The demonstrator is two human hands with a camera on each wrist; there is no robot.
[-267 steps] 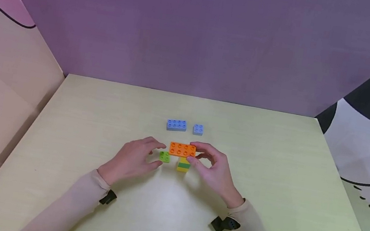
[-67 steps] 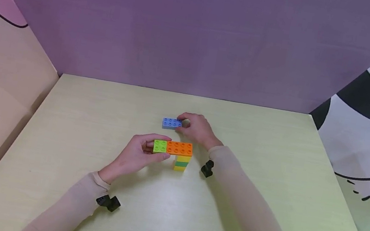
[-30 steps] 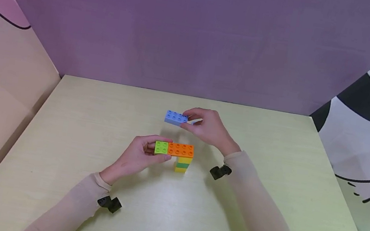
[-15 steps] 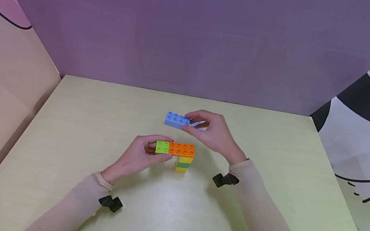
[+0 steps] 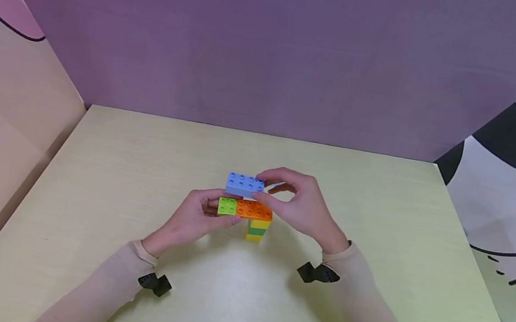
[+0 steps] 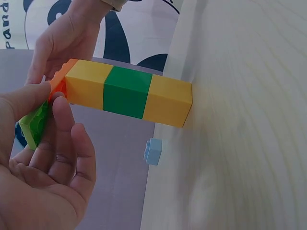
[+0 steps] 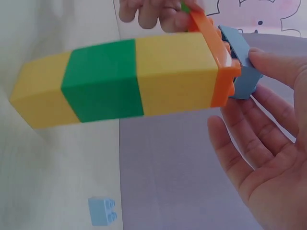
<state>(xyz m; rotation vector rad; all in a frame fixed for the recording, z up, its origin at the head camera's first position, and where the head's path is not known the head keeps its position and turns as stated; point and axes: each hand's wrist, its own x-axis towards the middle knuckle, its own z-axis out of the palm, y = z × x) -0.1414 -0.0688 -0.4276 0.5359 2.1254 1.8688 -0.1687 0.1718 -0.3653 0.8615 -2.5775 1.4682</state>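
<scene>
A tower of yellow, green and yellow bricks (image 6: 127, 92) stands on the table, with a long orange brick (image 5: 254, 210) across its top. A small lime green brick (image 5: 227, 206) sits flush against the orange one's left end. Thumb and fingers of my left hand (image 5: 191, 219) pinch the lime brick near that joint. My right hand (image 5: 304, 204) grips a long blue brick (image 5: 241, 185) by its right end. The right wrist view has this brick just over the orange studs, underside facing them; whether they touch I cannot tell.
A small light blue brick (image 7: 99, 211) lies on the table (image 5: 139, 149) behind the tower, mostly covered by my right hand in the head view. A purple panel (image 5: 274, 52) rises at the table's far edge. Printed panels flank both sides.
The right hand has picked the long blue brick off the table and brought it nearer, over the orange brick. Earlier, the lime brick came up beside the orange one. The left hand stays there.
</scene>
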